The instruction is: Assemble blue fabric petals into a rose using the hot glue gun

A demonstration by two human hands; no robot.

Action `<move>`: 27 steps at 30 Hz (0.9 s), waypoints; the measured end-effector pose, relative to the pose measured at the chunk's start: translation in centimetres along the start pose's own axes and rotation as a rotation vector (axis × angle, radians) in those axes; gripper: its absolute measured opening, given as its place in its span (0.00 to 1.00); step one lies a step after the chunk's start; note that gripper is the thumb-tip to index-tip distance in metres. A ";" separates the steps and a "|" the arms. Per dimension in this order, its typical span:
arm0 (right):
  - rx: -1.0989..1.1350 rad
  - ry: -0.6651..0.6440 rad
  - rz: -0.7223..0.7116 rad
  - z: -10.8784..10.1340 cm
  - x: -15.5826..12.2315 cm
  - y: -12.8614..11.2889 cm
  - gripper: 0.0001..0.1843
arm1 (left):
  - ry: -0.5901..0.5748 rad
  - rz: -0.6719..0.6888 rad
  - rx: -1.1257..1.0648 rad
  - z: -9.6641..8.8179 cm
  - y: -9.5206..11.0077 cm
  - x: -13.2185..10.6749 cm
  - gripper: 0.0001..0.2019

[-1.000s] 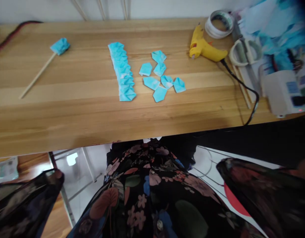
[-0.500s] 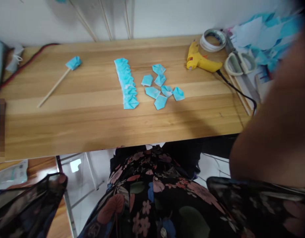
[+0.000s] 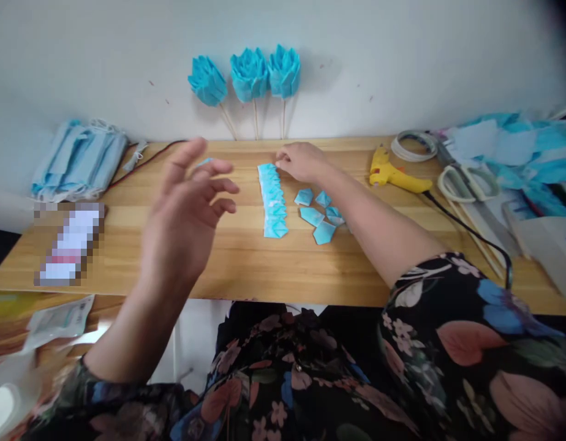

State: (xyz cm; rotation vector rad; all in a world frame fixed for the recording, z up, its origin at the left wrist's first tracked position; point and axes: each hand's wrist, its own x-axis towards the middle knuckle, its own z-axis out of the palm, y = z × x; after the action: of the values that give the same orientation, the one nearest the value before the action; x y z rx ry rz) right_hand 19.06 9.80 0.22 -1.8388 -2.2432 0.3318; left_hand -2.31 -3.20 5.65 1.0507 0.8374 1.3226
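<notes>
My left hand (image 3: pixel 186 208) is raised above the table, its fingers spread and nothing in them. Behind its fingers shows a bit of the blue folded bud (image 3: pixel 204 162); its stick is hidden. My right hand (image 3: pixel 304 160) reaches across to the far end of a light-blue row of folded pieces (image 3: pixel 271 202). Its fingers are curled together at the row's upper right corner; whether they grip it is not clear. Several loose blue folded petals (image 3: pixel 312 216) lie right of the row, some of them hidden under my right forearm.
Three blue flowers (image 3: pixel 249 73) on sticks lean on the wall. At left are stacked face masks (image 3: pixel 83 159) and a blurred-out phone (image 3: pixel 71 245). At right lie a yellow glue gun (image 3: pixel 397 177) with its cord, a tape roll (image 3: pixel 414 147), scissors (image 3: pixel 467 184) and blue scraps (image 3: pixel 531 165).
Both hands have come into view over the table, the right to the far end of the row. The view has tilted up, showing the flowers, masks and whole phone.
</notes>
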 end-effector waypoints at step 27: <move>1.097 0.310 -0.034 0.2 -6.9 0.1 0.23 | -0.226 -0.040 0.298 0.9 -7.6 7.9 0.11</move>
State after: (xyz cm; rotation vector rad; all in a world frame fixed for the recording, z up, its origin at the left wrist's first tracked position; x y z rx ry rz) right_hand 20.37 3.08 -0.20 -1.1298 -1.3787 0.9486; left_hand 1.91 4.90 -0.45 1.3815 0.8955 1.0410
